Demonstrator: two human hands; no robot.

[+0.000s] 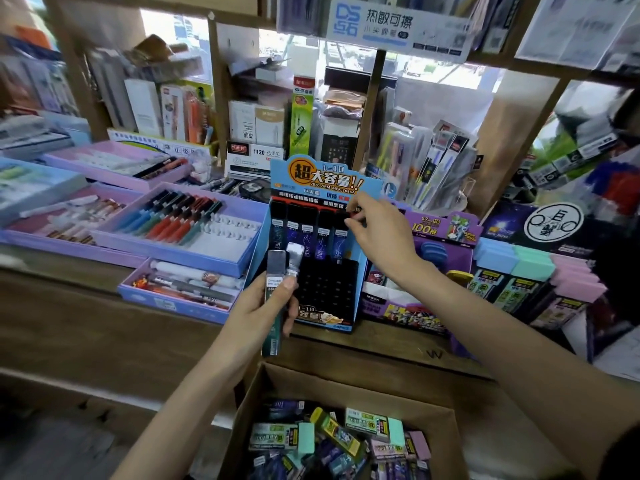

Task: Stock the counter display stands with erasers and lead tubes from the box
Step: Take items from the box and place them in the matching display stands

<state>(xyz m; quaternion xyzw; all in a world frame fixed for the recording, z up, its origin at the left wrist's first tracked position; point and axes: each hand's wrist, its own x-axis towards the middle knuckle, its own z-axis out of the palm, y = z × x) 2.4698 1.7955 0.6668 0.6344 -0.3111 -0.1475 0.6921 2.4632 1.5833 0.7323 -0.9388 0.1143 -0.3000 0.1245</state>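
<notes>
Wooden tabletop (381,344) carries, at left, lilac pen trays (225,241) lying overlapped; at centre, a blue display stand (325,289), upright, its rear row holding lead tubes (323,237); just beside it on the right, a purple display stand (440,230); further right, pastel erasers (533,265) in a rack.

Daylight from behind shelves — soft, edges blurred, warped
</notes>
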